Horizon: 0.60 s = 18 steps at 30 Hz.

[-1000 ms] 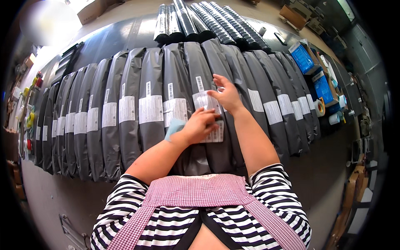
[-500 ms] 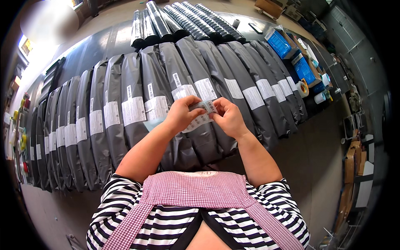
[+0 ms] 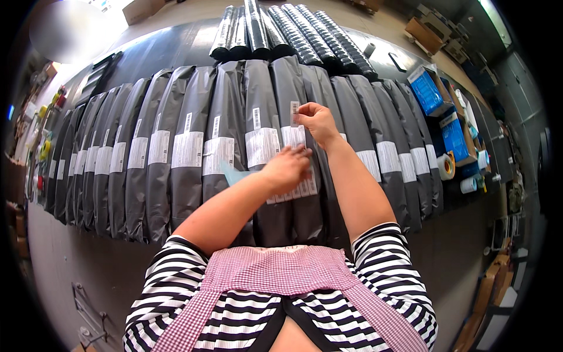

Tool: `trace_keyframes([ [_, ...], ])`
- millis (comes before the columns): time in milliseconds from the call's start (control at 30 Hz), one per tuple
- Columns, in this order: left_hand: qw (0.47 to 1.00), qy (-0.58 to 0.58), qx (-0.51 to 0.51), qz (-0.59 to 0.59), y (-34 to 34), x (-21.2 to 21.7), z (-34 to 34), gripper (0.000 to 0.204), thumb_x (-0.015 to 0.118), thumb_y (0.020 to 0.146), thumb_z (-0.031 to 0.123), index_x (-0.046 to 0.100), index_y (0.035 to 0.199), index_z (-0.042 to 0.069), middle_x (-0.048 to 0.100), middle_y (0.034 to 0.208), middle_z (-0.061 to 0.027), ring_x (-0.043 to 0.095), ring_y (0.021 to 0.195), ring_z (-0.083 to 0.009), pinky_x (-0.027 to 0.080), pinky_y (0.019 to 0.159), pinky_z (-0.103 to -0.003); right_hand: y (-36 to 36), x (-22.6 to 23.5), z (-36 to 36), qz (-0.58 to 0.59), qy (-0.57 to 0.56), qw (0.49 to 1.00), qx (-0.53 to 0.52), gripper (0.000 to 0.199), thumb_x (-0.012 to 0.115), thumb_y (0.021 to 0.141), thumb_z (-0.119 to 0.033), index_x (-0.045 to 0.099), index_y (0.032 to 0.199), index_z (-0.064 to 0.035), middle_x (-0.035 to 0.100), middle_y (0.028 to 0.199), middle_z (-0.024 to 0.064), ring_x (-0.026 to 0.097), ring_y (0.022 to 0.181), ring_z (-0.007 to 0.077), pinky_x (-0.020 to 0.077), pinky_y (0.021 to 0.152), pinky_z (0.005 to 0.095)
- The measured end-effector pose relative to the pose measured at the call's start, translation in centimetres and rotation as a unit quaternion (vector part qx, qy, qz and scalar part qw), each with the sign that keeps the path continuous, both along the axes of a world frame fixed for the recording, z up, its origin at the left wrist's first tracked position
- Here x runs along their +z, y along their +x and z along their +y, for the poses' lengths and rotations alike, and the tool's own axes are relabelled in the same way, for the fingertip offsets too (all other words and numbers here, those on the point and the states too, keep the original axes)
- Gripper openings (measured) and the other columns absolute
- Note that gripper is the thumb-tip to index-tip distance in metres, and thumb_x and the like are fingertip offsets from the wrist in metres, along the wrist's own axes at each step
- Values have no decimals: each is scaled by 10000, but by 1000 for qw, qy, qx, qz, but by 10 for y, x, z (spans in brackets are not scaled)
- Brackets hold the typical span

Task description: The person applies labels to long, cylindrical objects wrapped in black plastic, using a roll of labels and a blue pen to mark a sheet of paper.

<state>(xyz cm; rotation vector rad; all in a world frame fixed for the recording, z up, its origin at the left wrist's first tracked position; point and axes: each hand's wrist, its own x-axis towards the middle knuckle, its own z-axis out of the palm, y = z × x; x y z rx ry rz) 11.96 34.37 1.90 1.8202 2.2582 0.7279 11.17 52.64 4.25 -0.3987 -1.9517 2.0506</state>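
Long grey plastic mailing bags lie side by side in a row, most with a white printed label across the middle. My right hand pinches a small barcode sticker against one bag, above its white label. Lower down, my left hand, blurred at the fingers, keeps hold of a sheet of barcode stickers. The sheet hangs over the bags below that hand, and a pale blue backing piece sticks out to its left. My left thumb is hidden.
Shiny black wrapped rolls lie at the table's far edge. Right of the bags stand blue-and-brown boxes, a tape roll and a smaller white-and-blue roll. A dark flat phone-like object lies farther back.
My hands have parted. The right one has gone up and away with a sticker to a bag; the left stays lower with the sheet. The view has shifted, so the bags appear moved.
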Motion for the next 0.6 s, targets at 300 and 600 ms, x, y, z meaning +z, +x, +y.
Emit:
trace_keyframes([
  [300, 999, -31, -20, -41, 17, -10, 22, 312, 627, 934, 276, 596, 1073, -2, 469, 1480, -204, 278, 1476, -364, 153, 1223, -543, -32, -35, 24, -54, 102, 992, 41, 169, 777, 799, -50, 701, 944, -8, 703, 869, 49, 639, 790, 126, 518, 726, 266],
  [600, 999, -4, -5, -51, 24, -18, 32, 261, 637, 929, 248, 587, 1014, 6, 482, 1466, -204, 274, 1474, -377, 147, 1220, -554, -30, -32, 23, -75, 255, 964, 26, 157, 765, 796, -89, 716, 919, -6, 727, 825, 91, 680, 745, 172, 538, 711, 298],
])
